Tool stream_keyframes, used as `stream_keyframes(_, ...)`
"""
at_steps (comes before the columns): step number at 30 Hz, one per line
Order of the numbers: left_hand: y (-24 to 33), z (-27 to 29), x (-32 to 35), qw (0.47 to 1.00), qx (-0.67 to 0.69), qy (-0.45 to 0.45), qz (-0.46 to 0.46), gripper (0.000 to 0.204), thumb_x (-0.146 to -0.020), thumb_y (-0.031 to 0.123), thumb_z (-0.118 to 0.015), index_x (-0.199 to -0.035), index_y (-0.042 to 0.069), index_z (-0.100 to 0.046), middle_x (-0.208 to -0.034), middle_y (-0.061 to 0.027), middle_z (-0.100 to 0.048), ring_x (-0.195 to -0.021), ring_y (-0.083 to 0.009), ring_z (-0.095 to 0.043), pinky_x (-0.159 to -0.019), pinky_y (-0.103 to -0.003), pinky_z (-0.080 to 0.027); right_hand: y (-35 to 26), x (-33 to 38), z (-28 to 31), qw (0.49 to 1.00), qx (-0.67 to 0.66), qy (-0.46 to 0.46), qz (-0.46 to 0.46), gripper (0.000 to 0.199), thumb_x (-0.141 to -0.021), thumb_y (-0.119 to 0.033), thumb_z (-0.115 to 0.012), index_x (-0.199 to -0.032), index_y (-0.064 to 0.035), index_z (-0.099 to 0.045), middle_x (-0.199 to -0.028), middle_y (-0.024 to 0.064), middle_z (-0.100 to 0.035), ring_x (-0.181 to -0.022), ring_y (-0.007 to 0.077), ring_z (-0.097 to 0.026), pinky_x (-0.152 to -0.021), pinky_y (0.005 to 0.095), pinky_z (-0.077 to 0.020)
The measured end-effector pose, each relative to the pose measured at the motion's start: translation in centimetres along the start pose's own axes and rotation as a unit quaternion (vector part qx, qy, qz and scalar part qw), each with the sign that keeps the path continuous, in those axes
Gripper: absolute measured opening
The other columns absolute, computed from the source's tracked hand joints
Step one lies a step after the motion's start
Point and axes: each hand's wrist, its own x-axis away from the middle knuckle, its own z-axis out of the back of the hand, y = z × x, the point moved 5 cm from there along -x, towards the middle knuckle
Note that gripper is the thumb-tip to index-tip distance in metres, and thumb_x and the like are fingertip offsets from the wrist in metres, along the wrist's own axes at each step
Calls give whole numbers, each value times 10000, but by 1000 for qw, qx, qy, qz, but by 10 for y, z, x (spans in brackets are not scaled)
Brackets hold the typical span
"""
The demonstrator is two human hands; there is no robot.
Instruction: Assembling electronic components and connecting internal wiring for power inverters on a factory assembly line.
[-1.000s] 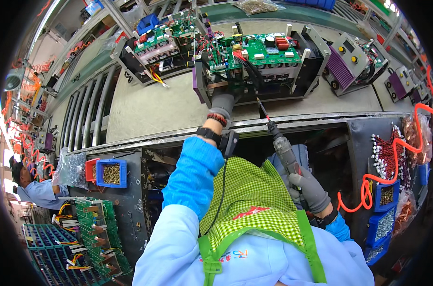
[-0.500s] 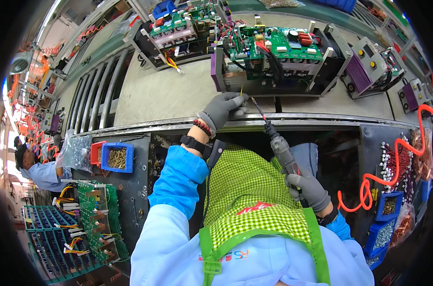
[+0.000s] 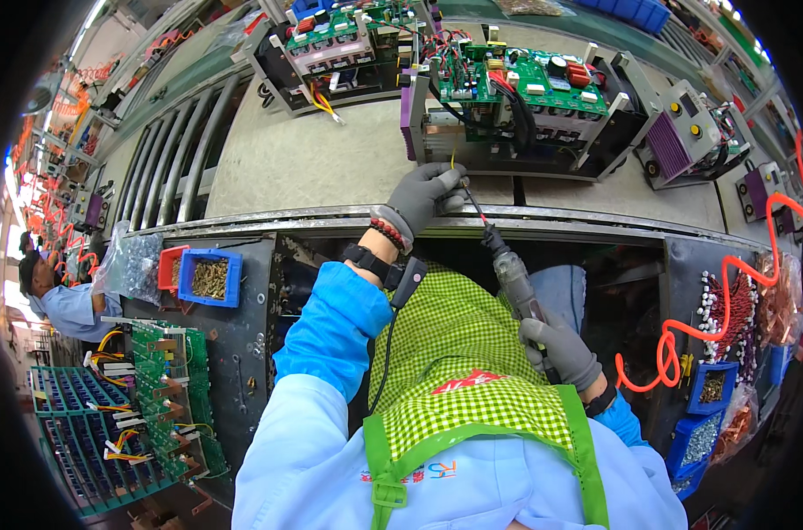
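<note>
My left hand, in a grey glove, is pinched closed at the front edge of the bench, just below an opened power unit with a green circuit board on top. A thin yellow wire meets its fingertips; whatever else they grip is too small to make out. My right hand, also gloved, is wrapped round the grey power screwdriver. The driver slants up and left over my lap, its bit tip right beside the left fingertips. Whether a screw sits on the tip is unclear.
A second opened unit stands at the back left, and a purple-sided unit at the right. Blue bins of screws flank me. An orange coiled hose hangs on the right. Circuit boards stand lower left, near another person.
The view has shifted slightly. Both hands keep their grips, and the driver's tip has come closer to the left fingertips, which have moved a little toward the unit.
</note>
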Motion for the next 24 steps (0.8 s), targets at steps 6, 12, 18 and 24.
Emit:
stream_keyframes(6, 0, -1, -4, 994, -100, 41, -28, 269, -951, 191, -597, -1110, -25, -622, -943, -72, -661, -803, -130, -641, -745, -263, -546, -3, -21, -1, 999, -39, -7, 4, 312, -917, -358, -579, -1031, -72, -533, -674, -30, -472, -481, 52, -448, -415, 210, -348)
stream_keyframes(12, 7, 6, -6, 804, -462, 273, -258, 233, -878, 228, -625, -978, 26, -681, -735, -142, -676, -659, -259, -662, -641, -382, -507, -12, -48, -11, 999, -4, 16, 36, 370, -916, -376, -610, -1081, -59, -516, -701, -19, -480, -481, 40, -447, -416, 200, -369)
stream_keyframes(18, 11, -5, -13, 747, -540, 287, -261, 213, -893, 202, -577, -1016, 50, -662, -832, -232, -653, -812, -416, -635, -682, -445, -502, -1, -67, -19, 996, -50, 28, 62, 413, -904, -380, -626, -1110, -39, -520, -726, -11, -484, -484, 38, -455, -406, 207, -371)
stream_keyframes(24, 10, -3, -12, 738, -539, 303, -270, 204, -906, 209, -573, -1023, 61, -652, -865, -233, -659, -829, -409, -641, -690, -443, -506, 5, -73, -23, 996, -32, 49, 65, 459, -892, -367, -647, -1160, -18, -518, -702, -12, -486, -470, 45, -457, -395, 215, -372)
